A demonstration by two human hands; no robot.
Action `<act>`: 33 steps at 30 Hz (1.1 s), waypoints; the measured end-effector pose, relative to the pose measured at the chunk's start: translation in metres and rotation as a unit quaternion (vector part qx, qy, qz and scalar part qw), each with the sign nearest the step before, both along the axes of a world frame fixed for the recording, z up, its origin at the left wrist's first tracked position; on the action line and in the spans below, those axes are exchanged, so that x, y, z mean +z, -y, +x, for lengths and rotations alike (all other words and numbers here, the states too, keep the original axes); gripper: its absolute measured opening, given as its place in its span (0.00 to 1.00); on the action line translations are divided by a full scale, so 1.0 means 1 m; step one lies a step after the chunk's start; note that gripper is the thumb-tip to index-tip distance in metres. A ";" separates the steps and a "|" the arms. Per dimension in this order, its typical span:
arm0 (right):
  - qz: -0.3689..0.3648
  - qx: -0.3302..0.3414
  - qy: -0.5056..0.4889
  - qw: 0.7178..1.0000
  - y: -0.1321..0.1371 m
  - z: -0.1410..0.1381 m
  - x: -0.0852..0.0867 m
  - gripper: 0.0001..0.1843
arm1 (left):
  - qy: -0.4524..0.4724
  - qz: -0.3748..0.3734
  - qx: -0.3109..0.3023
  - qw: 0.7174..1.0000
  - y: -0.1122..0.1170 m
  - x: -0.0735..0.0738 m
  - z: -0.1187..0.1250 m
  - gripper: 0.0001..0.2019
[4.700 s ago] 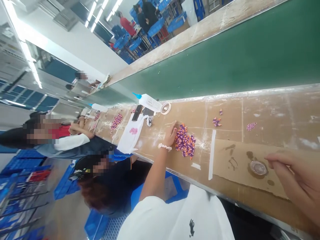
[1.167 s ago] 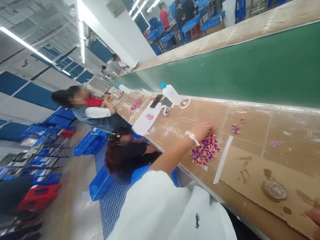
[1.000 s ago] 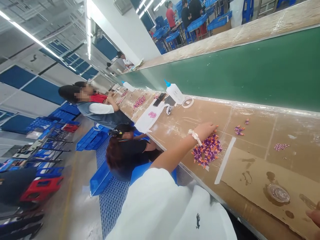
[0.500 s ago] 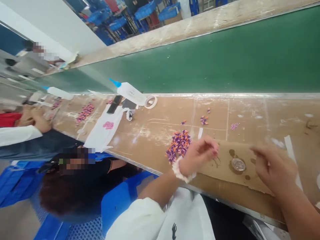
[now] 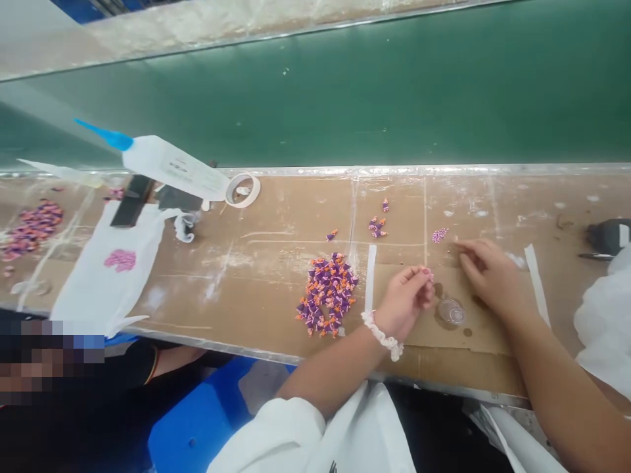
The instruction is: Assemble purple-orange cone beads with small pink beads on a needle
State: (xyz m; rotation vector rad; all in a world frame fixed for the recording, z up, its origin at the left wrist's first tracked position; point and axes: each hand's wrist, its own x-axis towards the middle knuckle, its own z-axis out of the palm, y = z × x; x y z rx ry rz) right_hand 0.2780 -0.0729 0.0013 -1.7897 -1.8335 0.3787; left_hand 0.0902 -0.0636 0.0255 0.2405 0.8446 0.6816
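Looking down, we cannot tell whether anything sits between the pinched fingertips of our left hand point(image 5: 404, 302); it would be too small to see. A dark object point(image 5: 608, 236) at the right edge is cut off, and so is a second purple heap point(image 5: 30, 223) at far left. Our left hand is curled nearly closed, thumb against forefinger, just left of the small clear dish point(image 5: 451, 312) on the cardboard sheet point(image 5: 444, 345). Our right hand point(image 5: 486, 276) lies loosely open, fingers stretched flat on the cardboard beside the dish, holding nothing we can see. We count one dish, one big pile of purple-and-orange pieces point(image 5: 328, 292) near our left hand, two white strips point(image 5: 371, 276), one glue bottle point(image 5: 167, 164) and one tape roll point(image 5: 242, 190).
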 end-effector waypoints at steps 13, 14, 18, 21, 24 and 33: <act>0.016 -0.006 0.022 1.000 -0.005 -0.008 -0.003 0.08 | 0.038 -0.039 -0.009 0.998 0.002 0.008 -0.011 0.17; 0.011 -0.003 0.035 0.999 -0.007 -0.009 -0.004 0.08 | 0.044 -0.043 -0.015 0.998 0.003 0.009 -0.010 0.17; 0.013 -0.006 0.089 0.996 -0.012 -0.011 -0.008 0.09 | 0.052 -0.025 -0.039 0.998 0.004 0.011 -0.011 0.17; 0.023 0.004 0.050 0.998 -0.008 -0.010 -0.001 0.07 | 0.014 0.032 -0.055 0.998 0.003 0.011 -0.013 0.17; 0.043 0.034 -0.060 0.997 0.006 -0.010 0.018 0.04 | -0.037 0.118 -0.068 0.990 0.001 0.008 -0.014 0.17; 0.020 0.152 -0.166 0.974 0.035 -0.027 0.046 0.05 | -0.066 0.216 -0.134 0.965 0.007 0.002 -0.013 0.20</act>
